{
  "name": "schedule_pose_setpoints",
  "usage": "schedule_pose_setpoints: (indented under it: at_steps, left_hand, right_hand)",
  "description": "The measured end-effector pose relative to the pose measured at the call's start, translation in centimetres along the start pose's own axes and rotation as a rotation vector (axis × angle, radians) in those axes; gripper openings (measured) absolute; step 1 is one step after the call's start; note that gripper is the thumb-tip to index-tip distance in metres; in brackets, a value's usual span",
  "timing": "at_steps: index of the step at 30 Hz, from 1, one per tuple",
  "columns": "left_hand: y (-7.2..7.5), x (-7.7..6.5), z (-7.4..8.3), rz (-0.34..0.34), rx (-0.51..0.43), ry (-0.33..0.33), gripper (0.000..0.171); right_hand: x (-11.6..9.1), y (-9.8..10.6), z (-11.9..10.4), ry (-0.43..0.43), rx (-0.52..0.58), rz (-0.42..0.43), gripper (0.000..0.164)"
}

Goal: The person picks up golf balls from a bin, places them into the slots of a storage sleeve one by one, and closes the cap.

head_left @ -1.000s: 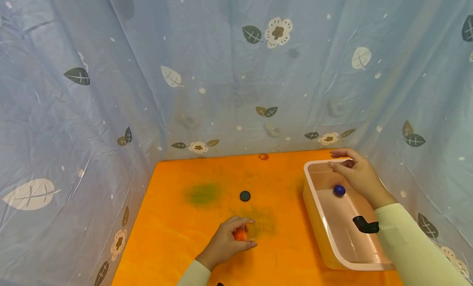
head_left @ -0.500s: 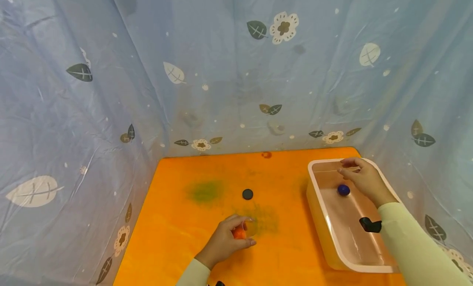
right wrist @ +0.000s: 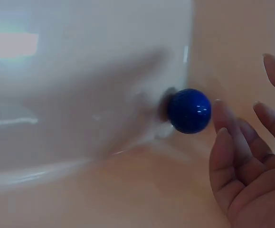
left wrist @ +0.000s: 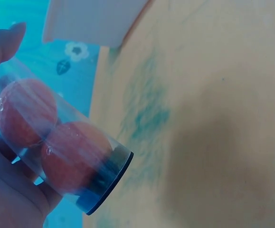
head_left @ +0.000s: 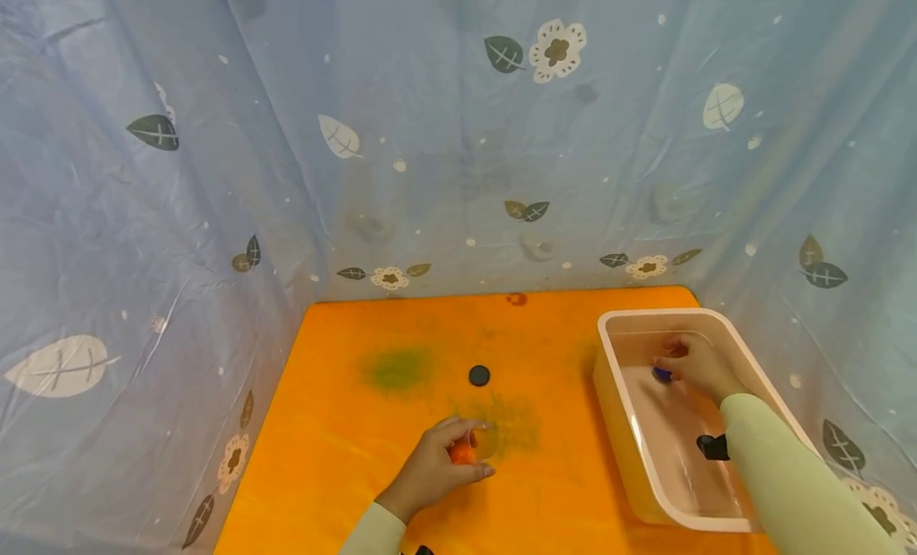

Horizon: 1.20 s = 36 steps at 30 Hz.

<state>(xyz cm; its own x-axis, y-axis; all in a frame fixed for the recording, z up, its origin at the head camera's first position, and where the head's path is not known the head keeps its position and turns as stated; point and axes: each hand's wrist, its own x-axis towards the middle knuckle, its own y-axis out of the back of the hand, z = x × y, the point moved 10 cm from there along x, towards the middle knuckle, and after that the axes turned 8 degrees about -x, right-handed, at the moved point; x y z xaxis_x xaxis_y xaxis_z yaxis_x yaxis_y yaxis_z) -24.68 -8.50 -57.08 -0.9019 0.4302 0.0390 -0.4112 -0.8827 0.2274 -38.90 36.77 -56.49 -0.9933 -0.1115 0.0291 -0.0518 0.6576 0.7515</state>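
My left hand (head_left: pixel 437 467) holds a clear cylindrical tube (left wrist: pixel 63 111) over the table, fingers and thumb curled round its sides. Inside it sit two orange balls (left wrist: pixel 78 156), one against the other, and a black cap (left wrist: pixel 109 183) closes one end. Down inside the tub, my right hand (head_left: pixel 698 364) reaches for a blue ball (right wrist: pixel 189 111) lying on the tub floor. Its thumb and fingertips are right beside the ball, and a narrow gap shows in the right wrist view. In the head view the fingers partly hide the ball.
The pale pink tub (head_left: pixel 630 412) stands on the right of the orange table (head_left: pixel 337 459), with raised walls round my right hand. A black round lid (head_left: pixel 479 375) lies mid-table. A blue leaf-patterned curtain (head_left: pixel 430 181) hangs at the back and sides.
My right hand has gone from above the tub's far rim down into the tub, beside the blue ball. The left hand and its tube stay in place; the head view shifts slightly.
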Motion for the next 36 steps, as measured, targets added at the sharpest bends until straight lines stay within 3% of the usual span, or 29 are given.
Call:
schedule_pose_setpoints:
  at_steps: [9, 15, 21, 24, 29, 36]
  left_hand:
    - [0.5, -0.1, -0.1, 0.010, 0.000, -0.004, 0.051]
    - [0.5, 0.0, -0.3, 0.015, -0.001, -0.007, 0.052]
    - [0.5, -0.1, -0.6, 0.015, -0.001, -0.007, 0.053]
    - [0.6, -0.1, -0.5, 0.013, 0.002, -0.007, 0.053]
    - [0.7, -0.1, -0.5, 0.019, 0.006, -0.006, 0.052]
    - [0.6, -0.1, -0.5, 0.014, -0.001, 0.011, 0.052]
  right_hand:
    - [1.0, -1.0, 1.4, 0.149, -0.262, 0.050, 0.032]
    - [0.8, -2.0, 1.7, 0.194, -0.265, 0.036, 0.021]
    - [0.2, -3.9, 1.8, 0.144, -0.221, -0.115, 0.013]
    - [0.2, -4.5, 1.9, 0.115, -0.214, -0.152, 0.013]
    - [0.2, -4.7, 1.7, 0.102, -0.221, -0.180, 0.016]
    - [0.3, -4.1, 1.0, 0.073, -0.138, -0.223, 0.014]
